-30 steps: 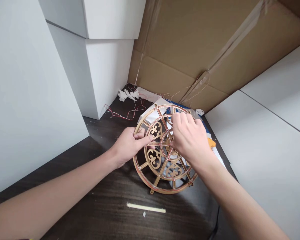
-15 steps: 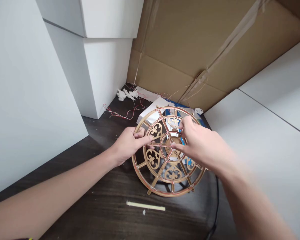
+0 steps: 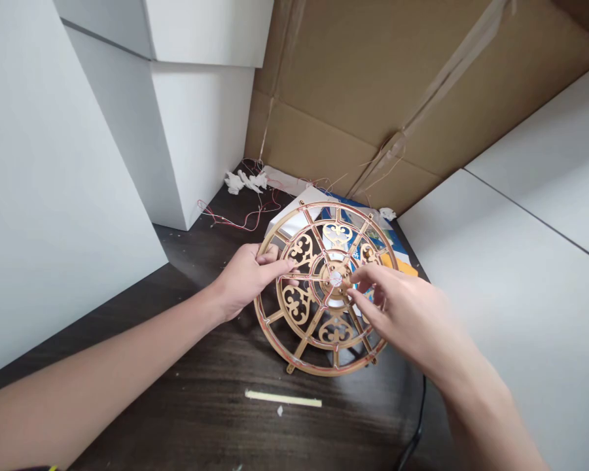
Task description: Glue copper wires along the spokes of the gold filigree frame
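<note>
A round gold wheel-shaped frame [image 3: 301,349] stands tilted over the dark tabletop, with spokes, scrolled ornaments and thin red and white wires along its rings. My left hand [image 3: 248,278] grips its left side, thumb on the front and fingers partly hidden behind the rim. Close to the round hub [image 3: 336,280] is my right hand [image 3: 397,301], its thumb and index fingertips slightly apart at the hub's right edge. I see nothing held between them, and whether they touch the hub is unclear.
Loose red and white wires [image 3: 245,226] and crumpled white tissue [image 3: 245,182] lie behind on the left. A pale yellow strip [image 3: 283,398] lies in front. Cardboard [image 3: 334,78] and white panels [image 3: 510,275] enclose the space. A black cable [image 3: 419,428] runs at right.
My right hand has moved down and right from the frame's upper part and hub centre to the hub's right edge, uncovering the upper right ornaments. My left hand keeps its grip.
</note>
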